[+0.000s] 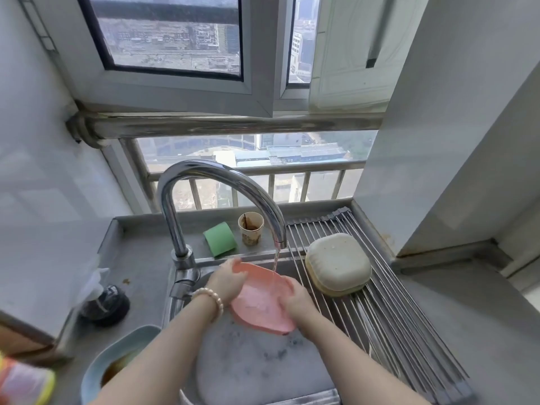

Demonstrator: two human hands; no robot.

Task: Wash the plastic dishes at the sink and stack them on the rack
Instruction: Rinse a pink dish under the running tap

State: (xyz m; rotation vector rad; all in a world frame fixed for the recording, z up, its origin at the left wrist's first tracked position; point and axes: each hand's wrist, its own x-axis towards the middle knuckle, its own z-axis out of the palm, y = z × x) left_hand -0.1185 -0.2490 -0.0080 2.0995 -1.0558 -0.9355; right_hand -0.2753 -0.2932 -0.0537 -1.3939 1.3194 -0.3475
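Observation:
A pink plastic dish is held tilted over the sink, under water running from the chrome faucet. My left hand grips its upper left rim. My right hand holds its right edge, fingers curled round it. On the metal roll-up rack to the right, two cream and yellowish plastic dishes lie stacked upside down. A light blue dish with brown residue sits on the counter at lower left.
A green sponge and a stained paper cup stand on the ledge behind the sink. A dark lidded object sits left of the faucet. A colourful packet lies at the bottom left corner. Foamy water fills the sink.

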